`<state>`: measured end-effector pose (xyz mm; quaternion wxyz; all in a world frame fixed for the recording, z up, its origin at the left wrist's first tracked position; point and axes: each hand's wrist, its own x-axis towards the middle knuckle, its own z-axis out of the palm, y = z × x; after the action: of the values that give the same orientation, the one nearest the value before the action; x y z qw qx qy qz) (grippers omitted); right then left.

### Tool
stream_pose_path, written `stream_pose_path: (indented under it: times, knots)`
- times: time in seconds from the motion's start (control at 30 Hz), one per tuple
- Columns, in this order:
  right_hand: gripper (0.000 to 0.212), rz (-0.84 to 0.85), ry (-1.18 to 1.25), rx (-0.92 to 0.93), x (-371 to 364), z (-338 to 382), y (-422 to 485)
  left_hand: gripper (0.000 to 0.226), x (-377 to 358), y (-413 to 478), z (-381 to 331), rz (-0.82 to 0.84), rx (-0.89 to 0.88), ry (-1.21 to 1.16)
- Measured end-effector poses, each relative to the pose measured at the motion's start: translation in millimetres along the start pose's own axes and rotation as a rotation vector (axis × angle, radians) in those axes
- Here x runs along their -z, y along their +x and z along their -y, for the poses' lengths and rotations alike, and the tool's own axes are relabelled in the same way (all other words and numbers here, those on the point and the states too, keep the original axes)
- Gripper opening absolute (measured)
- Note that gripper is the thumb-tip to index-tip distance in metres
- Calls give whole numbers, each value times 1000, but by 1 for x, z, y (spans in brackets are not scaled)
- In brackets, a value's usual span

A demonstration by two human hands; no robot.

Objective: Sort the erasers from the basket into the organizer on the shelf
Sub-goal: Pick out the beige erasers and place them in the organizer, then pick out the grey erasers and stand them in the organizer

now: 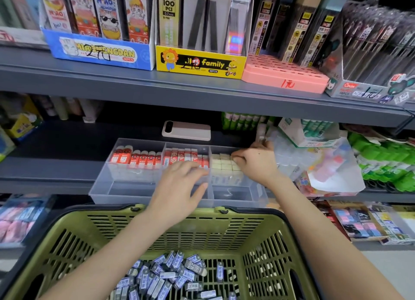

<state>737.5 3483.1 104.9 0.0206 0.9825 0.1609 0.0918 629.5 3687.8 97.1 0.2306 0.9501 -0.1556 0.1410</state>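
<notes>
A clear plastic organizer (pixel 125 187) with three compartments sits on the middle shelf. Red-sleeved erasers (pixel 139 159) fill the left compartment, red-and-white ones (pixel 182 156) the middle, cream erasers (pixel 223 165) the right. My right hand (pixel 256 165) is over the right compartment, its curled fingertips pinching a cream eraser at the back row. My left hand (pixel 179 185) hovers over the middle compartment with fingers spread and relaxed, holding nothing. Below, a green basket (pixel 74 239) holds several blue-grey-sleeved erasers (pixel 173 275).
A white phone (pixel 186 130) lies on the shelf behind the organizer. Glue sticks and plastic bags (pixel 325 162) crowd the right side of the shelf. The upper shelf (pixel 112 82) carries boxes of pencil leads close above.
</notes>
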Motion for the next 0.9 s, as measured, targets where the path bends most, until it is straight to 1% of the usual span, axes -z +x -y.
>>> stream_pose_path:
  times: [0.1,0.2,0.23,0.33,0.37,0.4,0.43,0.47,0.5,0.53,0.6,0.63,0.67,0.7,0.77,0.83,0.9]
  knots:
    - [31,-24,29,2,6,1,-8,32,3,-2,0,-13,-16,1]
    - [30,-151,-13,16,20,7,-27,25,12,-13,2,-71,-52,6]
    - [27,-212,19,24,25,11,-37,25,17,-19,4,-92,-56,16]
    - [16,-417,258,71,34,30,-78,30,34,-43,12,-137,-34,27]
    - [14,-465,329,105,35,39,-94,31,38,-53,15,-159,-31,28]
    - [13,-475,391,141,33,50,-110,31,43,-63,19,-181,-32,36]
    - [14,-446,446,178,29,60,-125,29,45,-73,23,-201,-34,47]
    - [13,-381,489,220,22,70,-139,28,47,-84,26,-213,-32,52]
    - [12,-269,520,261,11,79,-152,27,46,-94,29,-213,-23,49]
    - [13,-104,531,285,0,88,-162,25,44,-105,32,-195,-4,41]
    - [18,312,490,238,-28,100,-175,16,33,-124,37,-82,66,20]
    - [21,483,434,198,-43,104,-180,13,25,-132,40,22,104,7]
    - [24,596,374,169,-58,107,-185,14,14,-140,43,150,137,0]
    - [25,659,321,153,-73,110,-191,17,1,-148,48,282,159,6]
    - [30,688,247,126,-95,115,-205,22,-22,-160,57,528,171,73]
    - [37,638,184,131,-113,121,-217,28,-39,-170,68,712,157,141]
    - [44,577,122,177,-126,128,-226,37,-49,-179,81,826,157,173]
